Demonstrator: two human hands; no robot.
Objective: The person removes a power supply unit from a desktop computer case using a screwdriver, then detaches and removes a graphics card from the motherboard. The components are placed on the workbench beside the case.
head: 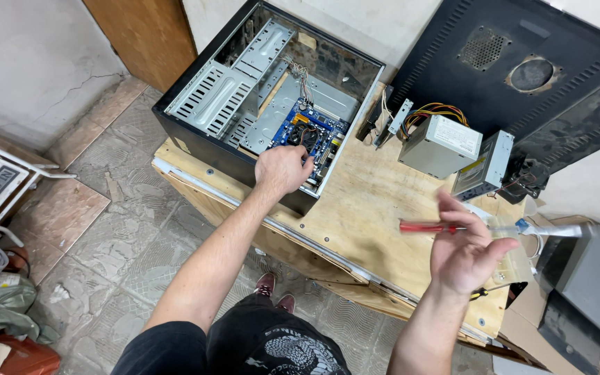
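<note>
While the person stands at the near edge of the plywood worktop [362, 208], the right hand [463, 253] is raised over the worktop's near right corner, fingers loosely curled around a screwdriver [428, 226] with a red handle; the shaft passes between thumb and fingers and comes out toward the right. The grip is slack, more a cradle than a clamp.

Farther in, the left hand [282, 170] rests on the near wall of an open black computer case [196, 132], which lies on its side across the worktop's left edge and overhangs it a little. The fingers are bent together over the rim, knuckles up, and they reach down into the case; whether they pinch anything there I cannot tell.

Inside the case, a blue motherboard [310, 132] lies flat on the floor of the case near that hand, with thin coloured wires rising from it toward the far wall. To its left stand grey metal drive cages [227, 87], perforated and bare.

Beyond the right hand, near the worktop's far right corner, sit a grey power supply [441, 144] with a bundle of yellow and red cables behind it, and just beside it an optical drive [486, 167] tilted on edge. Behind both, a black side panel [522, 69] leans against the wall.
</note>
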